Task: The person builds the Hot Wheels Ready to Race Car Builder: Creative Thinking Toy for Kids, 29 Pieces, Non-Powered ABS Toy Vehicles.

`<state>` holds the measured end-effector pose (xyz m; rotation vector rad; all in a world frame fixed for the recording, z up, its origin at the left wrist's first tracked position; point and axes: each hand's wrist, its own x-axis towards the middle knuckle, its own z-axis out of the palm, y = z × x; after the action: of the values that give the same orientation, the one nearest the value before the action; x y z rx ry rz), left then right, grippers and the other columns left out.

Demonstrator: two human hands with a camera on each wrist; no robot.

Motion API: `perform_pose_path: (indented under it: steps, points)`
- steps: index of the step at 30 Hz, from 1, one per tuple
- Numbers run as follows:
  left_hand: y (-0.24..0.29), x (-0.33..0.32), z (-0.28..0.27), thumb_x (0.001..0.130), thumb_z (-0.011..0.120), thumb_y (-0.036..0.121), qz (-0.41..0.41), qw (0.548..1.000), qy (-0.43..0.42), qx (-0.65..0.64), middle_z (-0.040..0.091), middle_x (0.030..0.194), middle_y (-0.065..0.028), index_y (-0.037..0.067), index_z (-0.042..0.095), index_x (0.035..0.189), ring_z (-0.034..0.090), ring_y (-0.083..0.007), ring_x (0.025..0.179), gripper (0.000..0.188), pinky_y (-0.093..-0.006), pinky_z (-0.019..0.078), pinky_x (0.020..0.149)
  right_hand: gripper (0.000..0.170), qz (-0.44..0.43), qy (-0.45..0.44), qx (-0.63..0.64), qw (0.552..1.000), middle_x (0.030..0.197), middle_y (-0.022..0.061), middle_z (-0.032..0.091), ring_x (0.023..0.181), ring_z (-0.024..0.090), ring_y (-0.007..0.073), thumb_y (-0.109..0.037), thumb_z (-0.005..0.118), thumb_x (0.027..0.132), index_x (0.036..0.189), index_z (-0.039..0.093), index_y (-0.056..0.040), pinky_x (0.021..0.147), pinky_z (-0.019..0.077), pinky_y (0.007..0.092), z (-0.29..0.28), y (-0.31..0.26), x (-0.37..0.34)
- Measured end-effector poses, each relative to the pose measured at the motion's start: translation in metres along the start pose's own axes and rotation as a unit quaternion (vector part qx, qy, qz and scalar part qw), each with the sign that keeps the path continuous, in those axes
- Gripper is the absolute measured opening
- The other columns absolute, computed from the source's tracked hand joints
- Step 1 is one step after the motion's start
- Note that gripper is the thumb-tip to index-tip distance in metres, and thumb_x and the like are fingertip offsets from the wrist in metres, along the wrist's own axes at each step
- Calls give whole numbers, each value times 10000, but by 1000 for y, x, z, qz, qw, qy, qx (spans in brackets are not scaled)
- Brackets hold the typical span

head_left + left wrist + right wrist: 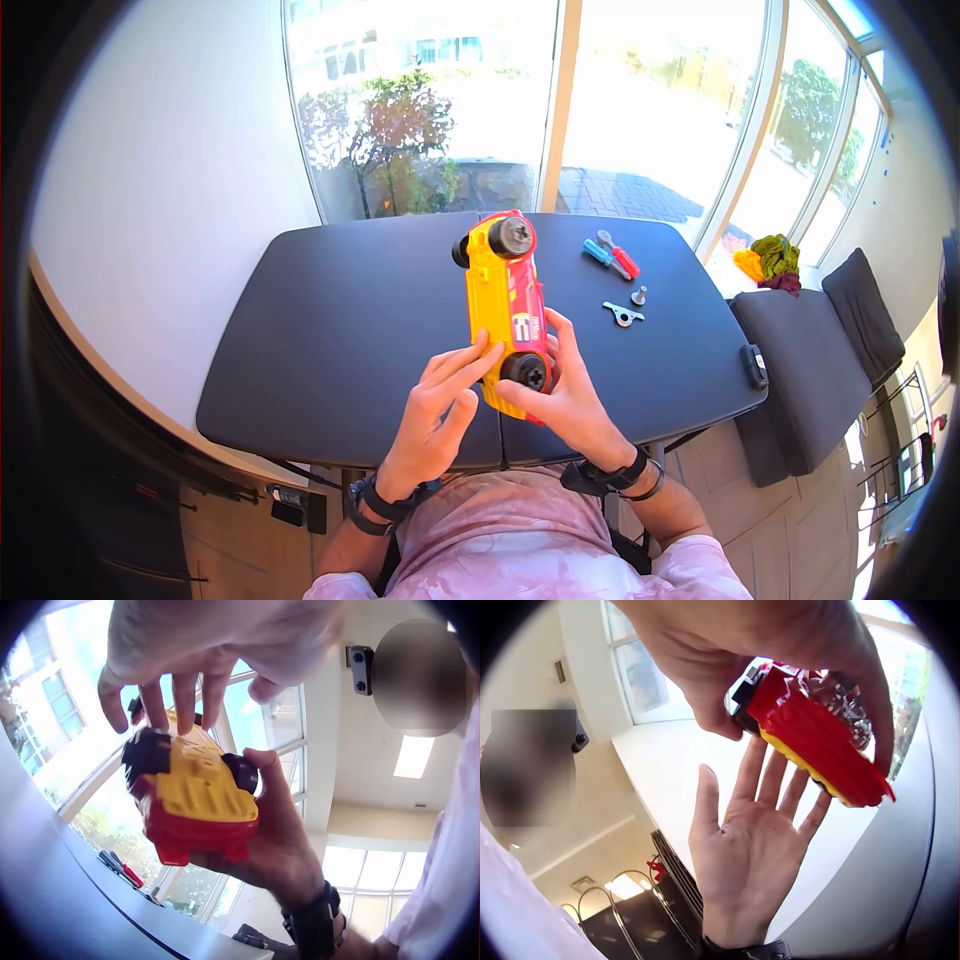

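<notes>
A toy car (503, 310) with a red body, yellow underside and black wheels is held up over the table, its underside turned toward the left. My right hand (572, 395) grips it near the lower end, thumb by the lower wheel (526, 371). Straight fingers of my left hand (436, 420) touch the yellow underside (202, 769); in the right wrist view that left palm (754, 851) faces the car with fingers extended. The red end of the car (810, 735) sits between the right thumb and fingers there.
On the black table (330, 330), a blue-handled screwdriver (604, 256) and a red-handled tool (625, 262) lie at back right. Nearer are a small bolt-like part (639, 295) and a flat metal bracket (623, 314). A black device (754, 366) sits at the right edge, beside a dark chair (805, 375) bearing coloured cloths (775, 262).
</notes>
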<state>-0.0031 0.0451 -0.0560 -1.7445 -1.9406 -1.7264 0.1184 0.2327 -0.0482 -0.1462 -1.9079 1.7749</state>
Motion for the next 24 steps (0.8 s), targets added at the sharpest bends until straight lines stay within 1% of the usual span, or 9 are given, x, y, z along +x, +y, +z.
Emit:
perform_pose_path:
  steps: [2, 5, 8, 11, 12, 14, 16, 20, 24]
  points:
    - [-5, -1, -6, 1156, 614, 315, -6, 999, 4, -34, 568, 1662, -200, 33, 575, 1638, 559, -360, 1496, 559, -466, 460, 1225, 912, 49, -30, 142, 988, 1460, 193, 627, 1344, 655, 257, -142, 804, 956, 1690, 269, -57, 1115, 578, 411, -7, -3, -1]
    - [-9, -1, 10, 1132, 663, 341, -107, 979, 140, -106, 546, 1687, -177, 74, 504, 1685, 533, -336, 1522, 635, -483, 464, 1227, 694, 123, -77, 315, 938, 1526, 149, 621, 1429, 633, 263, -137, 564, 1022, 1672, 330, -65, 1169, 549, 434, -11, -20, -5]
    - [-20, -3, 14, 1099, 722, 346, -138, 940, 49, -308, 526, 1674, -137, 88, 414, 1723, 500, -266, 1545, 742, -465, 475, 1223, 594, 134, -83, 385, 909, 1522, 99, 634, 1421, 639, 236, -217, 491, 1056, 1629, 435, -66, 1203, 512, 433, -11, -11, -7]
    - [-28, -17, 24, 1089, 719, 304, -213, 872, 32, -439, 577, 1607, -106, 57, 440, 1689, 554, -225, 1499, 706, -402, 491, 1207, 647, 139, -54, 285, 947, 1481, 99, 644, 1365, 662, 236, -181, 481, 1043, 1678, 403, -83, 1197, 506, 417, 0, -12, -5]
    - [-24, -17, 28, 1089, 712, 298, -241, 859, 53, -449, 595, 1590, -102, 51, 448, 1680, 574, -222, 1483, 693, -391, 495, 1200, 580, 133, -63, 255, 956, 1446, 100, 646, 1300, 681, 215, -199, 551, 1080, 1640, 492, -61, 1096, 569, 374, -2, -3, 0]
    - [-30, -19, 31, 1079, 695, 254, -264, 841, 101, -461, 657, 1520, -89, 40, 484, 1644, 644, -216, 1409, 640, -385, 513, 1176, 494, 5, -65, -17, 998, 1444, 111, 640, 1291, 679, 197, -216, 622, 1096, 1548, 578, -23, 1000, 604, 346, -11, -2, 2]
    - [-40, -19, 29, 1073, 691, 240, -259, 837, 117, -467, 669, 1503, -89, 43, 500, 1629, 650, -224, 1405, 620, -393, 518, 1177, 367, -96, -6, -147, 984, 1325, 136, 723, 1174, 735, 190, -259, 760, 1084, 1324, 742, 19, 821, 640, 329, -11, -5, 7]
    - [-47, -20, 23, 1043, 707, 218, -278, 825, 139, -473, 691, 1470, -99, 20, 476, 1639, 662, -241, 1391, 670, -402, 516, 1192, 255, -117, 56, -347, 929, 974, 122, 816, 797, 789, 249, -262, 829, 1022, 1161, 833, -48, 735, 615, 370, -56, -12, 31]
    - [-56, -27, 28, 989, 768, 194, -289, 829, 149, -455, 681, 1455, -130, -16, 387, 1689, 659, -242, 1389, 824, -411, 510, 1208, 147, -64, 114, -528, 839, 962, 82, 831, 835, 794, 306, -218, 820, 972, 1067, 857, -111, 793, 628, 431, -142, 15, 62]
